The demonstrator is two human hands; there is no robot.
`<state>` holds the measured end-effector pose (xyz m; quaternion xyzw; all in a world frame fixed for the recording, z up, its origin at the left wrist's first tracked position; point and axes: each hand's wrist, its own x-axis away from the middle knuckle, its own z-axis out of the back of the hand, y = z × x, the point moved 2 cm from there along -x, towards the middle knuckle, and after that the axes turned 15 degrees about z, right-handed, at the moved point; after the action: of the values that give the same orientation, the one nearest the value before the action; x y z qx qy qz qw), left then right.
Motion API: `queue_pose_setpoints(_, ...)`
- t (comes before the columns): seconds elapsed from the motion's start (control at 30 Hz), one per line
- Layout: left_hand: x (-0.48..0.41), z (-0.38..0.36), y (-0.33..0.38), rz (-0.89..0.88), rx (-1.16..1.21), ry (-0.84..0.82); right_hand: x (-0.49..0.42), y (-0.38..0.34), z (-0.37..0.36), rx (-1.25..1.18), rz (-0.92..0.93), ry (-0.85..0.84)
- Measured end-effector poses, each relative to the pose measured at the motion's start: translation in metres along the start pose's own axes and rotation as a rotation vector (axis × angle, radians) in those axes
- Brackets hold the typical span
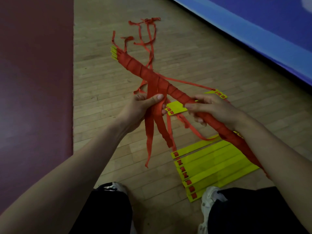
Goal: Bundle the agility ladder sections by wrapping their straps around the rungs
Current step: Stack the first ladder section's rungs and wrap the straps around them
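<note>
The right hand [211,108] curls round the bundle [135,66], held up over the floor [101,73]. The left hand [143,107] grips the loose straps [150,132]. Pull them tight, wrap close, and don't let go.

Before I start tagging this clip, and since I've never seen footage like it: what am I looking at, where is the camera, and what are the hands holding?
There is no machine here: a person works with bare hands, filmed by one camera on their head, looking down. The left hand grips loose red straps. The right hand holds a rung bundle already wound in red strap, yellow tips showing at its far end. More yellow rungs lie flat on the wooden floor, near the person's shoes.
</note>
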<state>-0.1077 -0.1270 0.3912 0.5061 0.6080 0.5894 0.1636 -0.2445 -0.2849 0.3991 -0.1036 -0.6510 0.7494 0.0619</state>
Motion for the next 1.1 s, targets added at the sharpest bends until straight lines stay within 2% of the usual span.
queue_pose_setpoints(0.2, -0.001, 0.000, 0.000, -0.027, 0.018, -0.054, 0.003, 0.002, -0.003, -0.251, -0.156, -0.144)
queue_pose_setpoints(0.37, -0.003, -0.006, -0.007, 0.000, 0.101, -0.012, 0.001, 0.007, -0.002, -0.204, -0.255, -0.207)
queue_pose_setpoints(0.47, -0.007, -0.008, -0.008, 0.014, 0.154, 0.050, -0.004, 0.006, -0.005, -0.012, -0.263, -0.211)
queue_pose_setpoints(0.53, -0.009, -0.008, -0.009, 0.041, 0.204, 0.089, -0.005, 0.004, -0.008, 0.216, -0.172, -0.168)
queue_pose_setpoints(0.7, -0.013, -0.007, -0.012, 0.109, 0.297, 0.167, -0.006, 0.014, -0.016, 1.134, -0.003, -0.058)
queue_pose_setpoints(0.77, -0.016, -0.004, -0.011, 0.119, 0.349, 0.177, -0.007, 0.013, -0.020, 1.324, 0.106, 0.028)
queue_pose_setpoints(0.9, -0.015, -0.003, -0.006, 0.078, 0.357, 0.121, -0.008, 0.010, -0.016, 1.453, 0.171, 0.066)
queue_pose_setpoints(1.1, -0.012, -0.012, -0.009, 0.067, 0.145, 0.022, -0.009, 0.014, 0.000, 1.346, 0.129, 0.108)
